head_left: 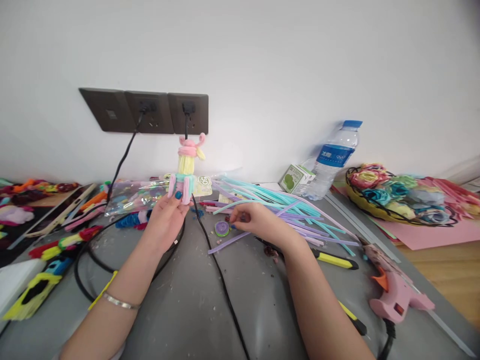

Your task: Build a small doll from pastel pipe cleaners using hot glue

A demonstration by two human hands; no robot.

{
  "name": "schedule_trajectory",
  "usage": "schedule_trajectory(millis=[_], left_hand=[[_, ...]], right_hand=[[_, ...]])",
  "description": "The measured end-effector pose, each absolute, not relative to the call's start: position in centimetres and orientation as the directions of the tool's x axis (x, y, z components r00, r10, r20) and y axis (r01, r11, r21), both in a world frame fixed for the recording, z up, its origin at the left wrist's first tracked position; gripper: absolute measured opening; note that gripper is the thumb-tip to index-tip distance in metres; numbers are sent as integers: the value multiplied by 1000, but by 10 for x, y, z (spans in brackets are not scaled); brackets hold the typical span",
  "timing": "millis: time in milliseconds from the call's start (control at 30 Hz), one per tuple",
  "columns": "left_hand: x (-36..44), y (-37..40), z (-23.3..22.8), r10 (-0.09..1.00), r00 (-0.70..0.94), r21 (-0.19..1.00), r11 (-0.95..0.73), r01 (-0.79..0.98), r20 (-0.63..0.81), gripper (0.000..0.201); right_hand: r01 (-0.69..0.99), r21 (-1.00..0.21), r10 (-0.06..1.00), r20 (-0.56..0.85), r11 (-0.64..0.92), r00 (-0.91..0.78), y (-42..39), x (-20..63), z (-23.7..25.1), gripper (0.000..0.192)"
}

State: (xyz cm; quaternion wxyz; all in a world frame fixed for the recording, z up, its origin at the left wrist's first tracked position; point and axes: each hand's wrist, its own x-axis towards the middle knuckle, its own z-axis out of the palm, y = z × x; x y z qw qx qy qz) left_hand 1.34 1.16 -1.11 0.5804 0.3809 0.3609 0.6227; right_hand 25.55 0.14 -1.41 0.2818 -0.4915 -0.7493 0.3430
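My left hand (170, 217) is closed round the lower part of a pipe-cleaner figure (186, 162) and holds it upright above the table. The figure has a yellow body, a pink top with curled ends, a mint band and pink legs. My right hand (253, 220) is low over the table, its fingers curled together. Whatever they pinch is too small to make out. Close to these fingertips lie a purple and green round coil (221, 229) and a tiny reddish-brown bit (227, 219). Loose purple and turquoise pipe cleaners (300, 207) spread behind my right hand.
A pink glue gun (393, 295) lies at right, near a yellow and black cutter (337, 260). A water bottle (333, 160), a small green and white carton (296, 178) and a flower basket (401, 195) stand along the back. Black cables (221, 280) cross the table.
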Motion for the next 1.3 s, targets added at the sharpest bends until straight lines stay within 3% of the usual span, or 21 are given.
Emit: schedule_trajectory(millis=[133,400,500,633,767,1033,1300], left_hand=[[14,11,-10,996,-37,857,-88,-507,81,29],[12,9,-12,998,39,904,-22,-426,43,29],[9,8,-13,996,74,927,-9,-375,39,30],[3,5,-10,991,129,929,70,-364,-24,33],[-3,0,-2,967,223,926,192,-325,-122,31],[-10,0,4,958,247,918,224,-327,-146,35],[-10,2,5,965,225,936,199,-290,-135,38]], right_hand=[[652,-717,926,-21,248,-376,1,250,-18,18],[705,-658,940,11,263,-341,-1,242,-18,20],[580,-777,949,70,245,-307,1,243,-18,17],[211,-972,958,40,103,-284,4,243,-13,5],[-11,-1000,949,-2,-6,-314,2,241,0,22],[-136,-990,939,18,-31,-343,0,242,2,19],[8,-1000,898,23,30,-440,-6,234,7,10]])
